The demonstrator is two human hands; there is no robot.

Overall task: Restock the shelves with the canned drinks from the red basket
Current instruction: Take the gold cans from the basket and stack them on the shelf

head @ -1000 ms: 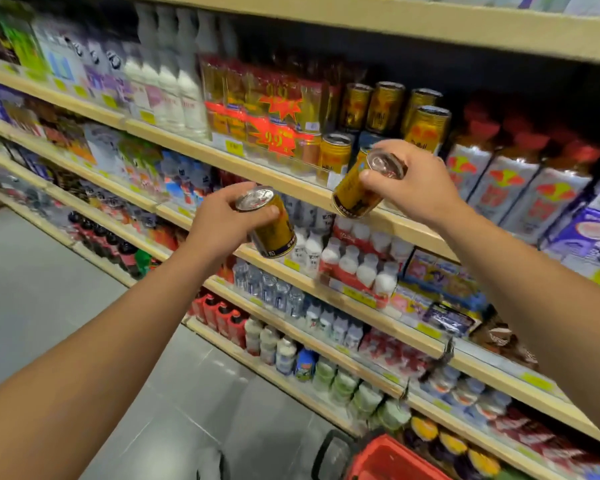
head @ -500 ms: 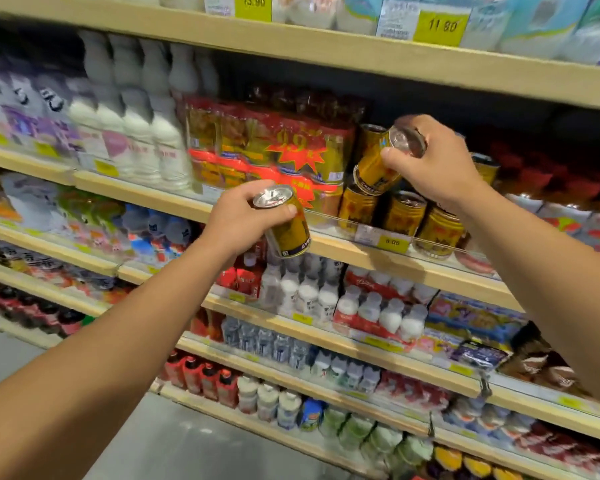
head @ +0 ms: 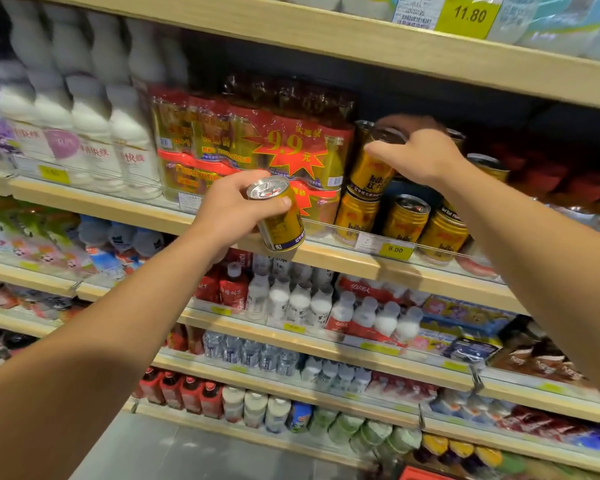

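1. Head view, right hand: the right hand (head: 418, 155) is clamped from above on a gold can (head: 373, 169), which stands, slightly tilted, on top of the front row of gold cans (head: 407, 216) directly below the hand. It looks to be in the act of placing; whether the can is fully settled cannot be told.
2. Head view, left hand: the left hand (head: 238, 209) is closed around a second gold can (head: 279, 216), held tilted in the air in front of the shelf edge (head: 343, 259), to the left of and lower than the right hand. This can is not yet shelved.
3. Head view, stock: beyond the right hand more gold cans stand in a second tier, so part of the restocking seems done.
4. Head view, basket: well below both hands, at the bottom edge, a sliver of the red basket (head: 426, 474) shows; its contents are hidden, so how many cans remain cannot be told.
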